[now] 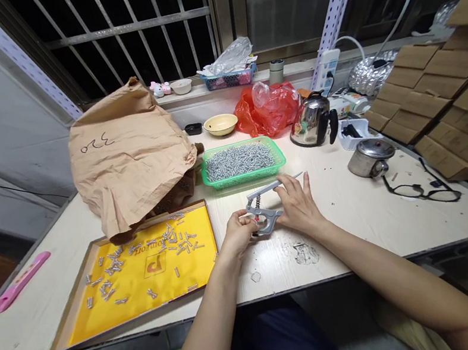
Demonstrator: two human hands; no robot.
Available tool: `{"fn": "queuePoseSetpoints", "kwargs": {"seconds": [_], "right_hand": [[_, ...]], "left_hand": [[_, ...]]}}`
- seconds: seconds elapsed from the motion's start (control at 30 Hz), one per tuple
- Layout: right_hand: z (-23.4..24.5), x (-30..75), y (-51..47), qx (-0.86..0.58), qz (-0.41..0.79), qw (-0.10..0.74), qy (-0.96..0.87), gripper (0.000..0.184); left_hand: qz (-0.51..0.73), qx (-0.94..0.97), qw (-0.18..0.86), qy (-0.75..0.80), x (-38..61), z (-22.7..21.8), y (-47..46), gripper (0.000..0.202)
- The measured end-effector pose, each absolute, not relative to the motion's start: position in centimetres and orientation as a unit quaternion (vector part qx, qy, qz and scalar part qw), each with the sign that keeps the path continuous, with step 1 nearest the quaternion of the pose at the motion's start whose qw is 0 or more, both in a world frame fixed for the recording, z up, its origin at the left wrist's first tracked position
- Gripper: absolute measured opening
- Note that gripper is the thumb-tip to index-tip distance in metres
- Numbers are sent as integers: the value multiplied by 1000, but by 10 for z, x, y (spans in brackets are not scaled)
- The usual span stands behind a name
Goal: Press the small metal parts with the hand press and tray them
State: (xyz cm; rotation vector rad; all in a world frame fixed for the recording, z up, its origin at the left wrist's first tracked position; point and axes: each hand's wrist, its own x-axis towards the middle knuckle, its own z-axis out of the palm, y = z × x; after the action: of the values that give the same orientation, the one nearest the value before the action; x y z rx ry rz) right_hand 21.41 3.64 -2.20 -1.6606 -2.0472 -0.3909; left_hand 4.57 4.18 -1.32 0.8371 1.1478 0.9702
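Observation:
A grey metal hand tool (271, 217) with a long lever arm and a dark coil spring stands on the table in front of me. My right hand (300, 202) is on it, fingers over the lever and thumb by the lower body. At its left end, my left hand (239, 234) has thumb and fingers pinched beside a small red spot; whatever lies between the fingertips is too small to name. Just behind the tool sits a green plastic basket (280, 158) filled with small silvery metal pieces. Similar pieces lie scattered in a yellow-lined shallow tray (138, 312) to the left.
A large brown paper sack (130, 151) leans over the tray's back edge. Behind are a cream bowl (220, 124), a red plastic bag (267, 108) and a steel kettle (310, 122). A lidded metal cup (370, 160), eyeglasses (422, 193) and stacked cardboard boxes (442, 96) stand right.

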Motion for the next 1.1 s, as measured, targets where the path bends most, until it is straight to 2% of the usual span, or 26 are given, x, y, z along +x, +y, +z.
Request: {"fn": "queuePoseSetpoints", "kwargs": {"seconds": [0.2, 0.27, 0.4, 0.6, 0.8, 0.97, 1.1], "right_hand": [[-23, 218, 40, -617, -90, 187, -759, 31], [-24, 219, 40, -624, -69, 166, -761, 28], [-26, 218, 39, -628, -57, 142, -763, 36], [-27, 214, 39, -636, -63, 125, -759, 28], [-20, 214, 39, -652, -102, 157, -735, 24], [-21, 218, 40, -604, -133, 252, -745, 46], [-24, 220, 43, -593, -144, 307, -730, 56]], "left_hand": [[422, 332, 662, 523, 44, -11, 46, 59], [450, 303, 656, 524, 42, -9, 49, 53], [495, 306, 629, 516, 38, -10, 54, 41], [405, 366, 648, 532, 38, 0, 46, 38], [290, 478, 632, 536, 35, 20, 39, 26], [258, 558, 579, 536, 27, 15, 41, 25], [300, 592, 508, 549, 22, 14, 50, 25]]}}
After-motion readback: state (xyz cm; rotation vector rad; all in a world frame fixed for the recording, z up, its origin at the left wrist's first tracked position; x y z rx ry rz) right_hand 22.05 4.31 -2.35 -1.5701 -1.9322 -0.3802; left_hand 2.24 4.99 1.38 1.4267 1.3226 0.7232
